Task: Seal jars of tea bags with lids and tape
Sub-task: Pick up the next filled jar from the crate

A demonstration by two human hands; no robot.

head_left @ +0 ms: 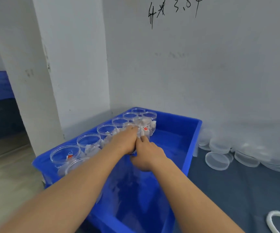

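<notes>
Glossy blue plastic bin (193,142) holds clear, smooth plastic jars (89,142).

Black handwriting (175,10) stands high on the white wall (203,64): two scrawled marks that cannot be made out, then what reads as "3.8" and a long slanted stroke. Small red tags on the tea bags, one (145,129) in a far jar and one (70,156) in a near jar, carry no readable print.
</notes>
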